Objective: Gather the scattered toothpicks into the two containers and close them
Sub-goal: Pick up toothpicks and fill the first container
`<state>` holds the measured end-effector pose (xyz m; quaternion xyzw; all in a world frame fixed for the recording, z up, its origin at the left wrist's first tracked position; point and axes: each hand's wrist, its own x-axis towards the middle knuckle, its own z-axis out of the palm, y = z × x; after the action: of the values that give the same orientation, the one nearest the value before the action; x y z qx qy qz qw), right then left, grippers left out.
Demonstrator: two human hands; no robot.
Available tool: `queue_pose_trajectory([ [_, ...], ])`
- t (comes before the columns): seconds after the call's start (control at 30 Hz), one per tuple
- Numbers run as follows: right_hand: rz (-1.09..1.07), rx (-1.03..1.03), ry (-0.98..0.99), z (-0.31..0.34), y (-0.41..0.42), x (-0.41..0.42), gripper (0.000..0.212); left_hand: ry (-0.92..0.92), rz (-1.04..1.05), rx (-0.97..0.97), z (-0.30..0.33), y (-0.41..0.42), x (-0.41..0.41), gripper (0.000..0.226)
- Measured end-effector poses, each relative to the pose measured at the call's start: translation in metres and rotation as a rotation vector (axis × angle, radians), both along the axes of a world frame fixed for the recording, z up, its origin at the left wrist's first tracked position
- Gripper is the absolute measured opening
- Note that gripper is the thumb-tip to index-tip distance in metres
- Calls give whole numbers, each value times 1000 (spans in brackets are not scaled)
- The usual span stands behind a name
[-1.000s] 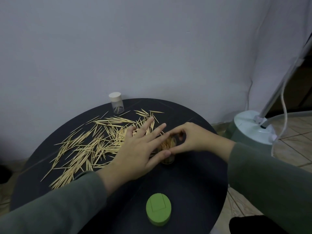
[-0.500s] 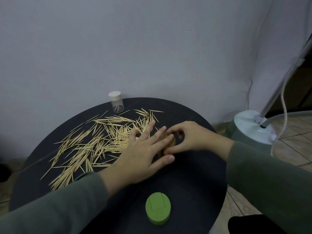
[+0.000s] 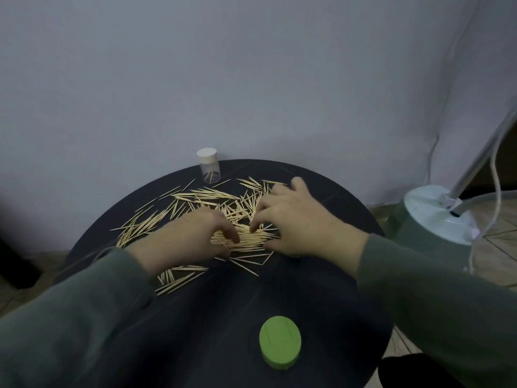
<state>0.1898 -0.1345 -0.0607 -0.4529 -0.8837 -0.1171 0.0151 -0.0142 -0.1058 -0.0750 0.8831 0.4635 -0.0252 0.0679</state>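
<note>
Change: since half a second ago, both hands have been shifted onto a raked-together bundle of pale wooden toothpicks [image 3: 246,240]; the open container seen then is now hidden.
Left hand [image 3: 190,236]: fingers curled down, pinching the bundle's left end to square it.
Right hand [image 3: 293,219]: fingertips curled onto the right end, corralling it.
Round black tabletop [image 3: 223,298]: most toothpicks lie scattered behind.
Small clear jar with white cap [image 3: 208,169]: at the far edge, capped, nearly empty.
Green oval lid [image 3: 279,343]: parked near, likely for closing later.
</note>
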Motion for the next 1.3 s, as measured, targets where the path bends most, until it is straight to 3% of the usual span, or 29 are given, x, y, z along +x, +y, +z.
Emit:
queue_pose_trajectory([
  [0.1,3,6,-197,-6,4,-24,22,7,-3,-30,-4,-2,0,25],
  [0.2,-57,14,-370,-8,11,-37,24,-31,12,-32,-13,-6,5,32],
  [0.3,-102,-37,-418,-7,17,-42,23,29,13,15,-22,-8,12,45],
  [0.4,-113,-57,-429,-8,22,-45,15,24,-6,-9,-24,-7,13,38],
  [0.6,-193,-232,-471,-6,29,-41,37,-4,-4,-33,-23,-5,9,18],
  [0.7,-181,-255,-425,-8,32,-42,22,19,8,-60,-22,-3,6,15],
  [0.87,-156,-232,-331,-13,38,-43,14,117,65,-26,-15,5,-5,12],
  [1.03,-137,-106,-187,-25,46,-42,17,104,110,79,-16,9,-11,16],
  [1.17,-95,-194,-180,-27,47,-47,40,77,102,99,-17,10,-13,38],
  [1.3,-70,-145,-180,-32,48,-50,30,82,115,95,-19,11,-12,39],
])
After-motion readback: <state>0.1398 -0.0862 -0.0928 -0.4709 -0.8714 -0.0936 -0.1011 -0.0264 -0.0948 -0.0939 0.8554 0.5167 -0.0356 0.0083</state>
